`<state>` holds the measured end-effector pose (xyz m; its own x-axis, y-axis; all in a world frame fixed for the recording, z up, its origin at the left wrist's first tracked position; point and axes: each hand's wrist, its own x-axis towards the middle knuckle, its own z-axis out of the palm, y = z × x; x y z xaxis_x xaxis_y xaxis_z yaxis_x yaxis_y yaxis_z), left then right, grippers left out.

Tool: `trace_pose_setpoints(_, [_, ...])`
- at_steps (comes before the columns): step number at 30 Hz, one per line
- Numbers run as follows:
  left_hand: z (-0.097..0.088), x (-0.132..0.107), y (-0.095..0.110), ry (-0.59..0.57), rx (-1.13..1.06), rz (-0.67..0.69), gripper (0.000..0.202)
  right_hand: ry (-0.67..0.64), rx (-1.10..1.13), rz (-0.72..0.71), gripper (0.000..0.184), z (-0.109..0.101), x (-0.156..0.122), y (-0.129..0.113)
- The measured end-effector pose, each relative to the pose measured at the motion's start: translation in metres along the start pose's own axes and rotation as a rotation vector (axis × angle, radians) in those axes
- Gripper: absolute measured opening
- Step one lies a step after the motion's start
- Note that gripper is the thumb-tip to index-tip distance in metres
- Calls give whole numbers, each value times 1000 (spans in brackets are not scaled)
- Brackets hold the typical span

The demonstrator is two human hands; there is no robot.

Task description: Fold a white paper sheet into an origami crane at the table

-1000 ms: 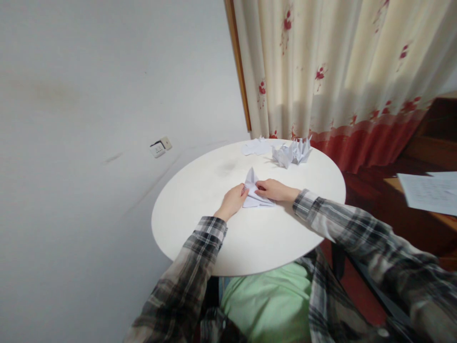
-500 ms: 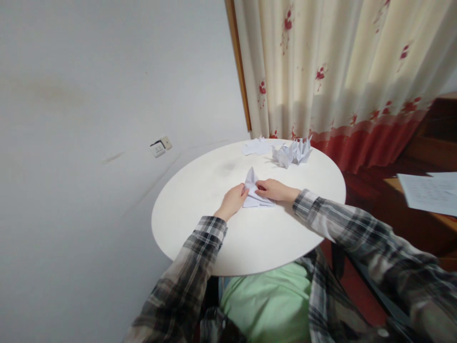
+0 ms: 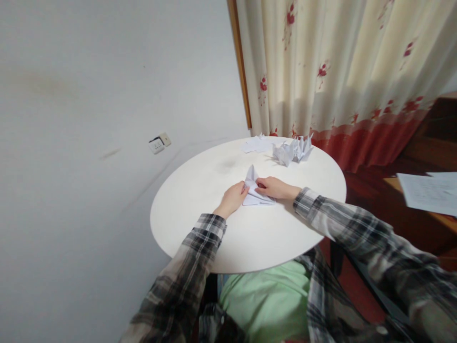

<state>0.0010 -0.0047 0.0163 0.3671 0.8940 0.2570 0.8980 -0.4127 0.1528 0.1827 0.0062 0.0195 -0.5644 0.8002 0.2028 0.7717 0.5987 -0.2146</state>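
Observation:
A partly folded sheet of white paper (image 3: pixel 257 197) lies on the round white table (image 3: pixel 193 205), with one pointed flap standing up at its far end. My left hand (image 3: pixel 233 196) is closed on the paper's left edge, thumb and fingers pinching it. On the right side, my right hand (image 3: pixel 274 187) grips the paper with bent fingers; some fingertips are hidden. Beyond my hands stands a cluster of folded paper cranes (image 3: pixel 293 151).
Flat white paper pieces (image 3: pixel 257 144) lie at the table's far edge. A grey-white wall (image 3: pixel 89 190) with a socket (image 3: pixel 156 145) borders the left. Behind hangs a flowered curtain (image 3: pixel 303 71). Printed sheets (image 3: pixel 428 193) rest on a wooden surface at the right.
Both hands keep their hold on the folded paper with almost no movement. The view has shifted very slightly.

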Motion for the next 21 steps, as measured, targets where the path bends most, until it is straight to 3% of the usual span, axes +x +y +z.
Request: trace_pose_setpoints(21, [1,-1,-1,28,-41,19,24,11,45,32,27,-1,-1,-2])
